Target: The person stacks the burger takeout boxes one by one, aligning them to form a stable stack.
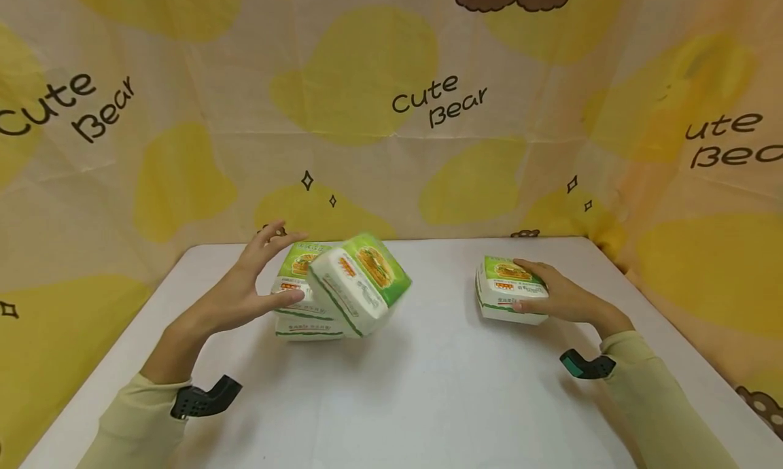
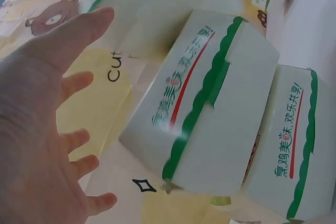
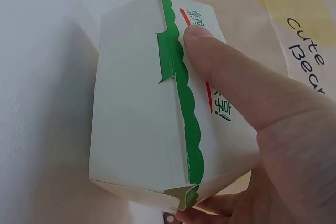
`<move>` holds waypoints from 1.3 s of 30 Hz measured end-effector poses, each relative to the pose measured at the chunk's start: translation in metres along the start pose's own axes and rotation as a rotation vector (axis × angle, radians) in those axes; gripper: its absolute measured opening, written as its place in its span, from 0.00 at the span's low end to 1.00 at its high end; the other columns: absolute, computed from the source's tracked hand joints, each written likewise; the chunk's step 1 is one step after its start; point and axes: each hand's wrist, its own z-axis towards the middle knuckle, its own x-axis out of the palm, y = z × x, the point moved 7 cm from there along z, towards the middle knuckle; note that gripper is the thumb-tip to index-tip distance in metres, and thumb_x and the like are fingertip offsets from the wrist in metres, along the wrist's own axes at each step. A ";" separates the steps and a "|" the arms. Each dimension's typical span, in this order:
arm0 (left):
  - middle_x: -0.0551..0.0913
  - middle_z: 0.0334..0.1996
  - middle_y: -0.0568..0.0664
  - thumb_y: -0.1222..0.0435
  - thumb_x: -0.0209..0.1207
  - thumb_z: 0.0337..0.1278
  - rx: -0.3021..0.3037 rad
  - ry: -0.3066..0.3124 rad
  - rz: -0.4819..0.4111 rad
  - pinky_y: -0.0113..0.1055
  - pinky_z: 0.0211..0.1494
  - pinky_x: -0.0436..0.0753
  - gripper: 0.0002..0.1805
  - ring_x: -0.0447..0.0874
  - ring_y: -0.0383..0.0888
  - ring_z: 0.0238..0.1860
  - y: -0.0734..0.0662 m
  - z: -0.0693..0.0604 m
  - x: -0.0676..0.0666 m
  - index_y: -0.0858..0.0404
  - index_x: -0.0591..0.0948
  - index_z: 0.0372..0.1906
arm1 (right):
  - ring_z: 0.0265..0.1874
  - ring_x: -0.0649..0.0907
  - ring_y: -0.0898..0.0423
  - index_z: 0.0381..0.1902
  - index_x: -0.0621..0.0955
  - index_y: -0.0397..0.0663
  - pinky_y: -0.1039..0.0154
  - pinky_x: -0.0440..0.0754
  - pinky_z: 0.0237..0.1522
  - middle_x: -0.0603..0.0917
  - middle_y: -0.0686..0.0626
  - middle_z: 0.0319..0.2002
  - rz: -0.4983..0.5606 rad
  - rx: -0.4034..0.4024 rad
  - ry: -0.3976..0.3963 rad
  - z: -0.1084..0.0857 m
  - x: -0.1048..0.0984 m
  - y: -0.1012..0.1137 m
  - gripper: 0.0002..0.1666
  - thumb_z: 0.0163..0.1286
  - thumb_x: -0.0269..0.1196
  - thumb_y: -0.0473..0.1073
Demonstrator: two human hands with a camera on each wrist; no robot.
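Note:
Two green-and-white paper burger boxes are stacked at left of centre: an upper box (image 1: 300,262) on a lower box (image 1: 308,328). A third burger box (image 1: 361,285) hangs tilted beside and over the stack, with a gap to its shadow on the table. My left hand (image 1: 238,292) is spread just left of the stack, its thumb and fingers apart with nothing between them. In the left wrist view the fingers are clear of the box faces (image 2: 210,103). My right hand (image 1: 565,298) grips another burger box (image 1: 504,289), thumb on its near side, fingers over the far side.
Everything stands on a white table (image 1: 428,401). Behind and at the sides hangs a yellow-patterned cloth (image 1: 367,115) with bear prints, close to the table's back edge. A dark band device (image 1: 208,397) sits on the left wrist, another (image 1: 587,365) on the right.

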 end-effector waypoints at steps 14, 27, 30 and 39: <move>0.46 0.83 0.53 0.53 0.70 0.56 -0.018 0.013 0.043 0.84 0.64 0.55 0.48 0.43 0.67 0.81 0.001 0.000 0.001 0.42 0.57 0.79 | 0.68 0.65 0.32 0.82 0.52 0.51 0.23 0.66 0.63 0.54 0.30 0.77 0.025 0.006 -0.006 -0.002 0.000 0.004 0.59 0.63 0.69 0.61; 0.45 0.83 0.52 0.52 0.70 0.56 -0.027 0.043 0.049 0.84 0.64 0.55 0.49 0.41 0.65 0.82 0.001 0.000 0.002 0.40 0.57 0.79 | 0.66 0.66 0.34 0.82 0.52 0.52 0.24 0.67 0.62 0.53 0.30 0.77 0.015 0.003 -0.020 -0.001 -0.003 0.008 0.58 0.64 0.68 0.61; 0.46 0.83 0.52 0.52 0.70 0.55 -0.020 0.034 0.045 0.84 0.64 0.55 0.49 0.41 0.64 0.82 -0.001 -0.001 0.001 0.41 0.57 0.79 | 0.66 0.66 0.34 0.82 0.52 0.54 0.25 0.68 0.62 0.53 0.31 0.77 0.023 0.004 -0.020 0.000 -0.003 0.008 0.57 0.64 0.68 0.61; 0.47 0.82 0.54 0.53 0.70 0.56 -0.008 0.049 0.036 0.83 0.65 0.54 0.49 0.41 0.65 0.81 0.000 0.000 0.005 0.43 0.57 0.79 | 0.66 0.67 0.35 0.82 0.52 0.56 0.25 0.68 0.61 0.53 0.32 0.78 0.056 -0.001 -0.033 -0.001 -0.001 0.016 0.58 0.63 0.69 0.61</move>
